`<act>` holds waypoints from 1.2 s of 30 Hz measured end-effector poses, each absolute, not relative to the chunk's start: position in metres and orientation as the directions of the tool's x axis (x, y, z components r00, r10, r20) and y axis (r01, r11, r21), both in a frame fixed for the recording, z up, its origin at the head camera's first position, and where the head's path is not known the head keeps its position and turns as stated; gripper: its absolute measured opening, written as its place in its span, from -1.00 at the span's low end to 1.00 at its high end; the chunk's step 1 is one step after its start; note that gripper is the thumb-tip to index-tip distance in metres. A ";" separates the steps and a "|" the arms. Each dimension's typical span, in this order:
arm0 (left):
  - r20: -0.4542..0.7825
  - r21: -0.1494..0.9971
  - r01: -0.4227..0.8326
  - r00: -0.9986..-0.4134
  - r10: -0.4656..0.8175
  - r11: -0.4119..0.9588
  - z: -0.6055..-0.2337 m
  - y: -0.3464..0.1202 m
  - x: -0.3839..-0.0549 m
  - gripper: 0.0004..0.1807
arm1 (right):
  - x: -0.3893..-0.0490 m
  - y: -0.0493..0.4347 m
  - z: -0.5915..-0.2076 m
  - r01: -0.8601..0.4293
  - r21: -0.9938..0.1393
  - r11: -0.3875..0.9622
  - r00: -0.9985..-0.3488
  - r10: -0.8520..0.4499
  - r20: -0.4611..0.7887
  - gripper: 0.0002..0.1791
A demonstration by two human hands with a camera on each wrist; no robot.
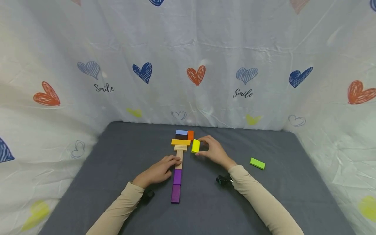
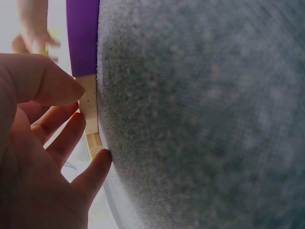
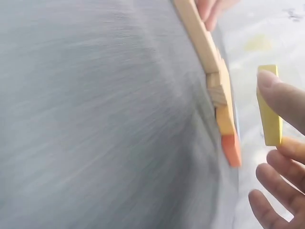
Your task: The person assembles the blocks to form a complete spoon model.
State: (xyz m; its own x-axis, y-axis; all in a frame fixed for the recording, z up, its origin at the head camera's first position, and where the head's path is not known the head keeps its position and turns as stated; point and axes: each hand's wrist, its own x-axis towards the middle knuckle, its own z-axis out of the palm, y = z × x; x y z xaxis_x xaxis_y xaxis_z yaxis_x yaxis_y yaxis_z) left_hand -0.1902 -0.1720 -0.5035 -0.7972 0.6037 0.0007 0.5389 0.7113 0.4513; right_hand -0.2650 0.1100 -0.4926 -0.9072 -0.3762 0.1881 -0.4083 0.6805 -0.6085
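Between thumb and fingers, my right hand [image 1: 215, 151] pinches a yellow block [image 1: 195, 146], held just right of a row of blocks. The right wrist view shows the yellow block [image 3: 270, 117] raised above the cloth, apart from the others. My left hand [image 1: 157, 171] touches a plain wood block [image 1: 180, 154] in the row with its fingertips, fingers loosely bent. Two purple blocks [image 1: 177, 177] continue the row toward me. Beyond the plain block lie crosswise wood blocks [image 1: 180, 148], an amber block [image 1: 180, 142], then a blue block [image 1: 181, 132], a black block [image 1: 181, 137] and an orange block [image 1: 190, 135].
A lime green block [image 1: 257, 163] lies by itself to the right, beyond the right forearm. Grey cloth [image 1: 205, 209] covers the table. Behind it hangs a white curtain [image 1: 220, 107] printed with hearts.
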 end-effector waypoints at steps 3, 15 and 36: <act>-0.004 0.455 0.538 -0.796 0.606 0.710 -0.504 -0.172 -0.191 -0.48 | -0.286 0.085 -0.487 -0.410 -0.599 0.688 -0.906 -0.383 0.180 -0.27; -0.002 0.472 0.543 -0.787 0.617 0.694 -0.499 -0.174 -0.193 -0.49 | -0.341 0.020 -0.477 -0.377 -0.623 0.686 -0.904 -0.419 0.085 -0.29; 0.008 0.469 0.558 -0.778 0.628 0.685 -0.500 -0.173 -0.191 -0.49 | -0.352 -0.006 -0.483 -0.258 -0.609 0.750 -0.931 -0.361 -0.050 -0.29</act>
